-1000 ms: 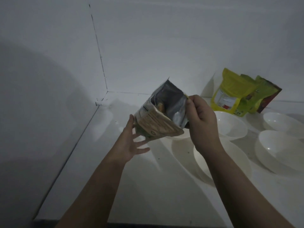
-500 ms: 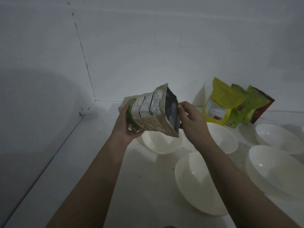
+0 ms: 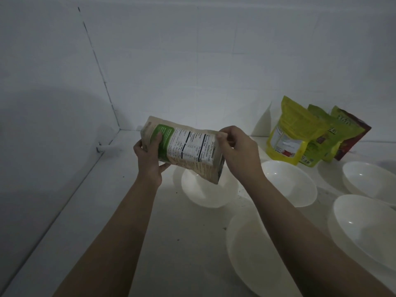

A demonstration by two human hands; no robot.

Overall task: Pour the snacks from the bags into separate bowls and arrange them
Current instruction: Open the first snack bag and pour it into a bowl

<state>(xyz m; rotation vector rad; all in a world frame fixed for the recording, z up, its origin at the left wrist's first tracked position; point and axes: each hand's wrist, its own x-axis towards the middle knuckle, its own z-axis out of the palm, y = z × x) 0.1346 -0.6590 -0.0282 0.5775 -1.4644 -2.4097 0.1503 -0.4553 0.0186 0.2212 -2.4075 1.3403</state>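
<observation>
Nearest you, a white bowl (image 3: 246, 251) is sitting partly under your right forearm, another bowl (image 3: 364, 228) just right of it. Your left hand (image 3: 150, 159) is gripping the bottom end of the beige snack bag (image 3: 188, 148), your right hand (image 3: 237, 151) is pinching its top edge — the bag is lying tipped sideways, its lower corner hanging over the middle bowl (image 3: 205, 189). Two more bowls (image 3: 291, 185) are sitting further right. Far back — three colored bags (image 3: 300, 133) are leaning against the tiled wall (image 3: 214, 61).
</observation>
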